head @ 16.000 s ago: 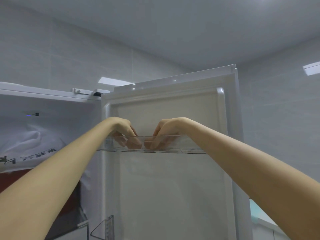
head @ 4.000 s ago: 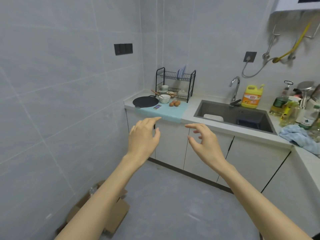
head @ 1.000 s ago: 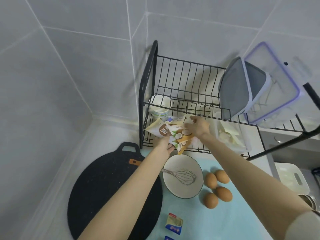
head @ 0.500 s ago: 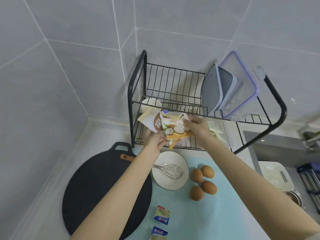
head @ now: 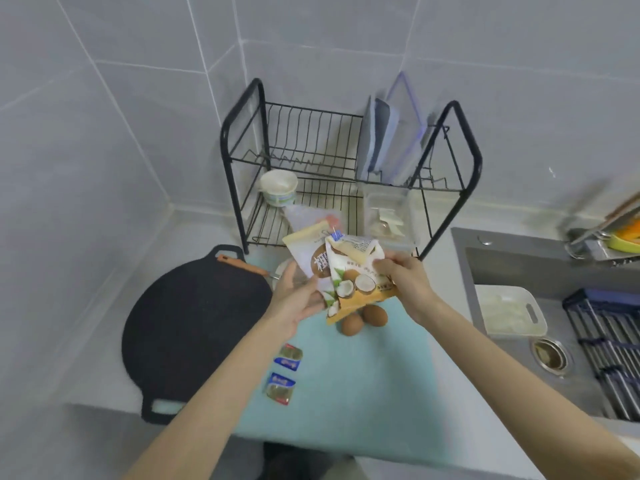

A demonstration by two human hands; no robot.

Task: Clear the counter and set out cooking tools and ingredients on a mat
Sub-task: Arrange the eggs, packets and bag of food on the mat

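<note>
Hands both busy, one packet each. Right hand [head: 403, 277] pinches the right edge of the coconut-print packet [head: 356, 282], fingers curled round it. Left hand [head: 299, 299] is palm-up, fingers loosely curled under the lower end of the cream packet [head: 310, 258]. The packets overlap, coconut one in front. Both are in the air above the mat, neither set down yet.

Handling, as a judgement: soft pouches, light, crinkly and probably slick. The contents likely shift, so the body sags if held by one corner. The coconut packet's top looks folded over, maybe clipped, cannot tell for sure. Keep that end up. Best hold is a side seam or flat across the middle, not the folded top.

Just under the hands are brown eggs [head: 363, 318] on the pale blue mat [head: 363, 393]. They are fragile, so lay the packets beside them, not on them. Nearer the person than the left hand are two small sachets [head: 287, 356] on the mat. Left of the left hand is the black griddle pan [head: 194, 327]. Beyond both hands is the wire dish rack [head: 346, 157]. Right of the right hand is the sink [head: 519, 268].
</note>
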